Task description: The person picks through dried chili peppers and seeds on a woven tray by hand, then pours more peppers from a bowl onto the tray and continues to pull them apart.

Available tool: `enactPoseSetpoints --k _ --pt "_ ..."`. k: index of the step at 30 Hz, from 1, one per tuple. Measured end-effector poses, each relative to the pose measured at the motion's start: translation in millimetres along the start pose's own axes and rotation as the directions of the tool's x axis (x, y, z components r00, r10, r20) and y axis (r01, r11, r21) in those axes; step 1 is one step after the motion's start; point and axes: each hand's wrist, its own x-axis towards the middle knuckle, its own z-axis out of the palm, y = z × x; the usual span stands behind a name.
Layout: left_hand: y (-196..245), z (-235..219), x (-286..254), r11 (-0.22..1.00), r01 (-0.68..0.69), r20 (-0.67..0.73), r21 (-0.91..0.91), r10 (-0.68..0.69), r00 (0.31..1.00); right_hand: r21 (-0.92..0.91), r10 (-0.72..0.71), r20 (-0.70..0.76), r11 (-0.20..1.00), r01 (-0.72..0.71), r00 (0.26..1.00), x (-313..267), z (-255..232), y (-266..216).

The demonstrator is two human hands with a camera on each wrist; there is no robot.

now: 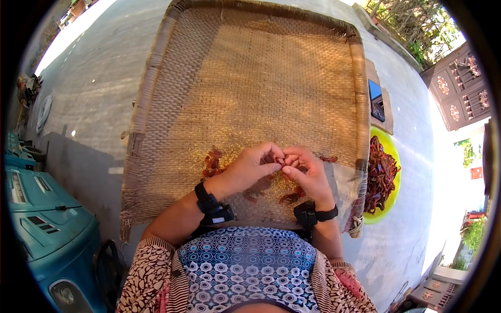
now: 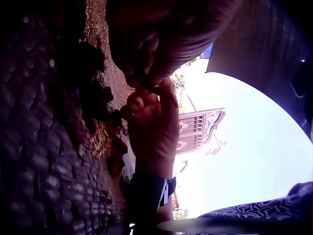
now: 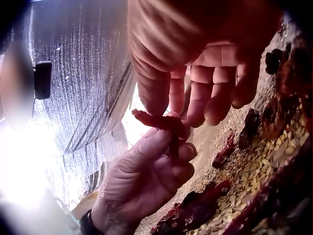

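Both hands meet over the woven tray (image 1: 271, 88), close to its near edge. Between them is a wrinkled dried red chili (image 3: 159, 121), bent at the middle. My left hand (image 1: 253, 164) pinches it between thumb and fingers. The thumb and index finger of my right hand (image 1: 309, 175) hold it as well, while the other fingers are loosely bent in the right wrist view. Under the hands, yellow chili seeds (image 3: 254, 181) are scattered on the weave. Torn red chili pieces (image 1: 211, 164) lie left of the hands, and more dark red pods (image 1: 293, 196) lie below them.
A yellow-green basin (image 1: 395, 201) heaped with dried chilies (image 1: 380, 175) stands beside the tray's right edge. Above it a phone (image 1: 376, 100) lies on cardboard (image 1: 387, 117). The tray has a raised rim (image 1: 361, 78). A teal vehicle (image 1: 52, 219) is at the left.
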Motion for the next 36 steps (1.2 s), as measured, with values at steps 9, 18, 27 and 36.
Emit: enactPoseSetpoints --k 9,18,27,36 --pt "2.3 -4.3 0.5 0.998 0.062 -0.047 0.024 -0.06 0.997 -0.002 0.007 -0.118 1.0 -0.007 0.993 -0.7 5.7 6.3" --pt "12.2 -8.1 0.6 0.945 0.159 0.069 -0.287 -0.145 0.987 0.181 0.046 -0.023 0.983 -0.041 0.999 1.3 -0.7 9.8" --pt "12.5 -4.7 3.0 0.946 0.201 -0.024 -0.255 -0.213 0.977 0.202 0.106 -0.222 0.978 -0.06 0.969 2.7 -13.3 11.4" --pt "5.5 -4.3 3.5 0.98 0.1 -0.038 -0.171 -0.108 0.993 0.863 -0.235 -0.401 0.227 0.451 0.885 -14.2 -92.4 24.0"
